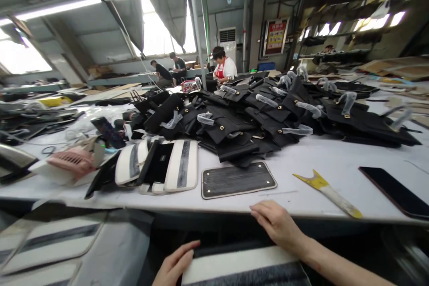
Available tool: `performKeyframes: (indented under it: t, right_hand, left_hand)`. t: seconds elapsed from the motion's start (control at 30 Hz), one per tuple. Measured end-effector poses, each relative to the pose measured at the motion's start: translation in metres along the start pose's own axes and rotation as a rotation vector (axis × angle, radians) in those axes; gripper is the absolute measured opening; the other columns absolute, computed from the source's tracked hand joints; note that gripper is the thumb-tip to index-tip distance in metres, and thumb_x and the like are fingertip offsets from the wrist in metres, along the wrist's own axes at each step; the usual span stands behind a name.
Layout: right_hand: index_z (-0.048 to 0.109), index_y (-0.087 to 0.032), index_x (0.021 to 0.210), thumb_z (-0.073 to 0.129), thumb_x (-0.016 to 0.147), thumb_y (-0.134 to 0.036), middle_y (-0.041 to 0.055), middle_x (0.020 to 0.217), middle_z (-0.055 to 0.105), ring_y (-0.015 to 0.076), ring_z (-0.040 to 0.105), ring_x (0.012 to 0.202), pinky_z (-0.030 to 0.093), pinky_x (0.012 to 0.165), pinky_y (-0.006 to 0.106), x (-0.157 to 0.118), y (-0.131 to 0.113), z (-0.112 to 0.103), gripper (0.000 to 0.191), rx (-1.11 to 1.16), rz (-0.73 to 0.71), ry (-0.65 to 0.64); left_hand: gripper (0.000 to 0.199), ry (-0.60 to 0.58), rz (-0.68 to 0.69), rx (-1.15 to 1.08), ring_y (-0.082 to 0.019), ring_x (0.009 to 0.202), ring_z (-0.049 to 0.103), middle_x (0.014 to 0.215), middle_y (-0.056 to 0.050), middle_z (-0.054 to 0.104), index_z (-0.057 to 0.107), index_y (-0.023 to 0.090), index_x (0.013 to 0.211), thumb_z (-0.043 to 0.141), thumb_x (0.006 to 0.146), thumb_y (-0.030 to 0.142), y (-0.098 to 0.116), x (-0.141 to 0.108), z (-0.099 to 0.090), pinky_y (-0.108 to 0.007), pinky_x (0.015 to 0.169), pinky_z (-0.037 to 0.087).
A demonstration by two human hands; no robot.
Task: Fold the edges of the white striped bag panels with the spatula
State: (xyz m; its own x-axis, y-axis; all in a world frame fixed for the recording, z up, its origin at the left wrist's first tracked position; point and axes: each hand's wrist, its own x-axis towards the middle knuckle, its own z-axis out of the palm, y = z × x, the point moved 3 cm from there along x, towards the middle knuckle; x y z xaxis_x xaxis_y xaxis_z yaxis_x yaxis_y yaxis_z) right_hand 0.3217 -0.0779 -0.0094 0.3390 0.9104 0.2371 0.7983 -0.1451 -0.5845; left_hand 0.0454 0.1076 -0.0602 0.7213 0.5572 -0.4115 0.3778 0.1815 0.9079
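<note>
At the bottom, close to my body, lies a white bag piece (pixel 248 261) with a dark grey stripe and a black edge along its far side. My left hand (pixel 177 263) grips its left edge, the fingertips at the far left corner. Above its far right corner is my right hand (pixel 276 223), fingers loosely bent and reaching left by the table's front edge; I see nothing in them. Just beyond lies a flat dark grey panel (pixel 238 180) with light edging and metal studs at its corners. Left of it sits a partly assembled white-and-grey striped bag (pixel 182 165), showing its black lining.
Black bags (pixel 231 120) with plastic-wrapped handles are heaped across the table. A yellow-ended tool (pixel 330 192) and a phone (pixel 395 190) lie on the right. Striped panels (pixel 56 243) are at the lower left, below a pink plastic object (pixel 72 161). A co-worker (pixel 226 66) sits behind the heap.
</note>
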Motion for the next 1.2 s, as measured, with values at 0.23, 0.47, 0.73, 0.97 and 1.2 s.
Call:
performKeyframes:
  t: [0.23, 0.47, 0.73, 0.97, 1.2]
  right_hand:
    - [0.061, -0.009, 0.128, 0.059, 0.086, -0.038, 0.0196, 0.14, 0.049, 0.0361, 0.046, 0.126, 0.037, 0.107, 0.05, 0.069, 0.079, -0.046, 0.051, -0.478, 0.158, -0.111]
    - [0.054, -0.011, 0.137, 0.06, 0.079, -0.06, 0.0205, 0.145, 0.043, 0.0382, 0.049, 0.124, 0.04, 0.104, 0.048, 0.077, 0.146, -0.052, 0.077, -0.547, 0.094, -0.379]
    - [0.067, -0.017, 0.106, 0.045, 0.093, -0.031, 0.0183, 0.11, 0.066, 0.03, 0.065, 0.091, 0.051, 0.073, 0.037, 0.071, 0.12, -0.043, 0.029, -0.615, -0.231, -0.231]
    - [0.067, -0.017, 0.11, 0.046, 0.097, -0.037, 0.0109, 0.105, 0.069, 0.0248, 0.065, 0.091, 0.049, 0.076, 0.033, 0.087, 0.076, -0.084, 0.031, -0.559, -0.136, 0.106]
    - [0.067, -0.021, 0.108, 0.047, 0.099, -0.04, 0.0067, 0.103, 0.069, 0.02, 0.063, 0.092, 0.047, 0.084, 0.031, 0.066, -0.052, -0.134, 0.029, -0.421, -0.369, 0.152]
  left_hand:
    - [0.062, -0.006, -0.001, 0.049, -0.027, 0.094, 0.061, 0.101, -0.007, 0.072, 0.072, 0.017, 0.112, 0.065, 0.072, 0.065, 0.009, -0.005, -0.005, -0.033, 0.082, 0.045]
    - [0.03, 0.019, -0.016, -0.034, -0.019, 0.083, 0.056, 0.084, -0.002, 0.067, 0.072, 0.015, 0.093, 0.069, 0.073, 0.038, 0.023, -0.007, -0.006, -0.03, 0.08, 0.039]
    - [0.033, -0.012, -0.042, -0.147, -0.016, 0.072, 0.054, 0.077, -0.002, 0.066, 0.072, 0.014, 0.093, 0.073, 0.069, 0.037, 0.011, -0.004, -0.012, -0.028, 0.071, 0.037]
    - [0.037, 0.049, 0.013, -0.116, -0.016, 0.075, 0.055, 0.082, -0.003, 0.065, 0.07, 0.015, 0.095, 0.074, 0.071, 0.042, 0.007, -0.005, -0.012, -0.028, 0.073, 0.04]
    - [0.075, 0.19, 0.157, 0.022, -0.025, 0.112, 0.052, 0.134, -0.011, 0.054, 0.051, 0.022, 0.136, 0.08, 0.068, 0.035, 0.02, -0.007, -0.022, -0.035, 0.096, 0.039]
